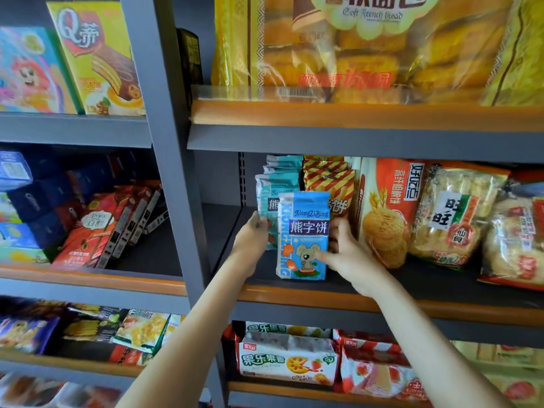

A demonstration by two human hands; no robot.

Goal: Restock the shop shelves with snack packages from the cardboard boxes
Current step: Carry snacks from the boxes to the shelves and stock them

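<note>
Right hand (350, 256) holds blue packet (304, 228) — left hand (250, 240) seemingly grips teal packet (272, 188).

Both bare forearms reach up and forward, crossing the front edge of the shelf (294, 295), the left one steeper than the right. The left hand (250, 240) shows its back, fingers curled onto the left edge of a teal packet (273, 198). The right hand (350, 260) pinches the blue packet (304, 231) at its right edge, thumb flat across the front and fingers curled behind.
</note>
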